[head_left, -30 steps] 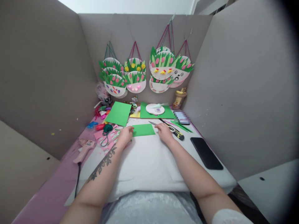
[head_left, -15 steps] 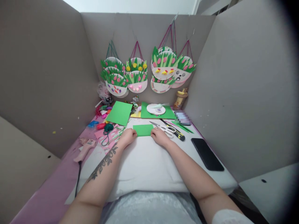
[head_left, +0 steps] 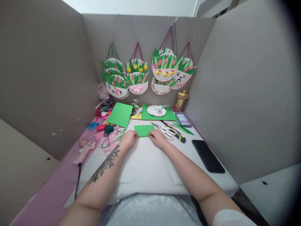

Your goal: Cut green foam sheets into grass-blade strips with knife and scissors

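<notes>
A small rectangle of green paper [head_left: 144,130] lies on the white table covering between my hands. My left hand [head_left: 129,138], fingers curled, pinches the paper's near left corner. On the near right side, my right hand [head_left: 158,138] has its closed fingers pressed on the edge. Just right of that hand rest white-handled scissors [head_left: 167,131], their blades pointing to the paper. A yellow-and-black utility knife [head_left: 180,136] lies beside the scissors, partly under them.
Pink scraps [head_left: 113,141], a dark green yarn ball [head_left: 109,129] and a pink glue gun [head_left: 86,150] lie left. Larger green sheets [head_left: 121,113] and a white paper plate [head_left: 152,110] sit behind. A black phone [head_left: 208,156] lies right. Plate baskets [head_left: 138,88] hang on the grey partition.
My right hand has slid a little left along the near edge of the green paper. My left hand stays at its corner.
</notes>
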The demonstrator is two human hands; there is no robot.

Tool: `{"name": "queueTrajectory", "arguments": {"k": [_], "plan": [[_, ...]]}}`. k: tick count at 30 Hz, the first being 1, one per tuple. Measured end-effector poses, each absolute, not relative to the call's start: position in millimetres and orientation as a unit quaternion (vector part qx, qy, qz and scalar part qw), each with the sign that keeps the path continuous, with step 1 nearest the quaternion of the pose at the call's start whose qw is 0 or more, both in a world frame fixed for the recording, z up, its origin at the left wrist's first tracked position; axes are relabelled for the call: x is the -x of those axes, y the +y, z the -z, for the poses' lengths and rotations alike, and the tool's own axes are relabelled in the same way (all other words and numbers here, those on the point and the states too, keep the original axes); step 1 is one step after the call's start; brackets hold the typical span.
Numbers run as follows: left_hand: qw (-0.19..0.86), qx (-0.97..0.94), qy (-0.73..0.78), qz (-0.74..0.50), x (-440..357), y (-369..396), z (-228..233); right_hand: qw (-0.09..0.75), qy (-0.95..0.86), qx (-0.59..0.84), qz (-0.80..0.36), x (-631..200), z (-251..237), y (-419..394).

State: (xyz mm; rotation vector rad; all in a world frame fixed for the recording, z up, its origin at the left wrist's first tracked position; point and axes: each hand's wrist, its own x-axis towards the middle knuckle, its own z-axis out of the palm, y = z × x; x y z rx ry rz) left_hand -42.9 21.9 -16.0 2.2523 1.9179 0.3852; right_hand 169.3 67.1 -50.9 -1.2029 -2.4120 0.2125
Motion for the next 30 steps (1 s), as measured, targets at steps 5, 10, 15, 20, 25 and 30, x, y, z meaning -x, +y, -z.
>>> {"name": "queueTrajectory", "arguments": {"k": [5, 10, 15, 20, 25, 30], "plan": [[0.075, -0.735, 0.662, -0.125, 39, 20, 13, 0.208, -0.86, 0.456, -0.101, -161, 49, 67], [0.086, -0.713, 0.683, -0.133, 38, 25, 14, 0.164, -0.842, 0.503, -0.102, -154, 47, 73], [0.099, -0.691, 0.707, -0.112, 34, 27, 11, 0.099, -0.842, 0.526, -0.076, -145, 42, 79], [0.098, -0.675, 0.726, -0.085, 30, 29, 10, 0.071, -0.848, 0.523, -0.057, -141, 38, 79], [0.095, -0.657, 0.744, -0.072, 29, 31, 8, 0.072, -0.846, 0.525, -0.061, -141, 37, 78], [0.11, -0.649, 0.75, -0.059, 32, 33, 3, 0.075, -0.841, 0.53, -0.071, -141, 37, 78]]}}
